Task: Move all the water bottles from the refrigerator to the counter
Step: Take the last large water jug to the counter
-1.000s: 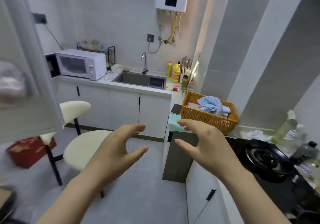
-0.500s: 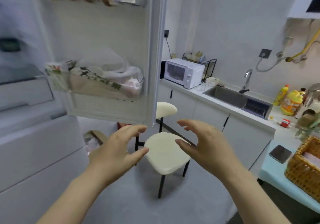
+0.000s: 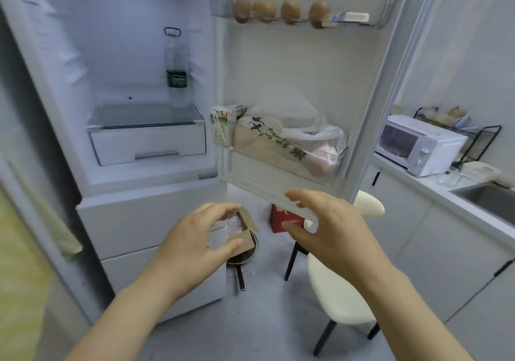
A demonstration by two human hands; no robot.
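Note:
The refrigerator (image 3: 145,182) stands open in front of me. One clear water bottle (image 3: 175,67) with a dark green label and a dark cap handle stands upright on the glass shelf (image 3: 133,118) at the back right of the compartment. My left hand (image 3: 195,246) and my right hand (image 3: 331,229) hover side by side below the fridge opening, well short of the bottle. Both have fingers loosely curved and hold nothing. The counter (image 3: 446,190) runs along the right wall.
The open fridge door (image 3: 301,87) carries several eggs (image 3: 278,12), a carton and a plastic bag (image 3: 292,134). Two cream stools (image 3: 337,291) stand to the right. A cardboard box (image 3: 245,232), a pan and a red box (image 3: 281,219) lie on the floor. A microwave (image 3: 418,143) sits on the counter.
The view has swung left from the stove and counter to face the open refrigerator. Both hands keep the same empty, loosely curved pose in front of me.

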